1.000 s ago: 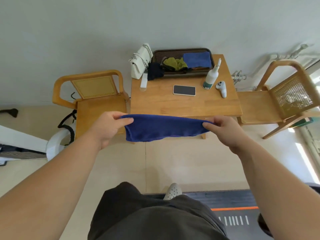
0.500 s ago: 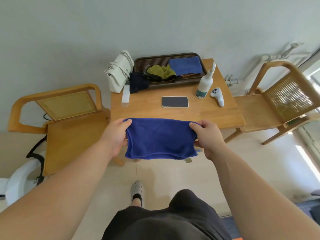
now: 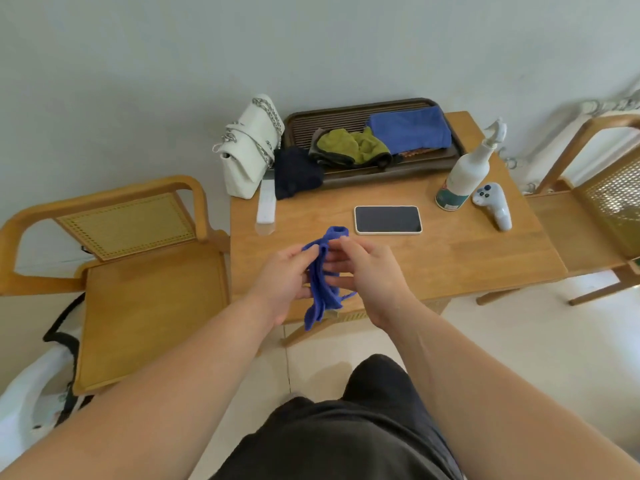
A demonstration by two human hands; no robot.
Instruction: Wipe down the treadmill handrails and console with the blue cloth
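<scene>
Beyond the hands, at the table's far edge: dark slatted tray (image 3: 332,114), holding a folded blue cloth (image 3: 410,129) at its right end and a crumpled olive-green cloth (image 3: 349,145) at its middle; a dark navy cloth (image 3: 296,171) draped over the tray's left front corner onto the wooden table (image 3: 485,265).
Left of the tray: white quilted handbag (image 3: 247,147) with chain strap, leaning against the wall; contents not visible.
Beyond and right of the right hand: white spray bottle (image 3: 465,171), upright; white handheld controller (image 3: 491,206) just beside it.
Just beyond the right hand: phone (image 3: 388,220), screen dark, flat on the table.
Beyond the left hand: slim white remote-like bar (image 3: 266,202).
Far left of the left hand: wooden cane-backed chair (image 3: 145,299).

Task item: blue cloth (image 3: 320,282), held above the near edge of the table, bunched into a narrow vertical strip, a rolled end poking up at top, loose corner hanging below the hands.
Left hand (image 3: 284,282): fingers closed on the cloth's left side.
Right hand (image 3: 370,271): fingers pinching the cloth from the right, close against the left hand.
</scene>
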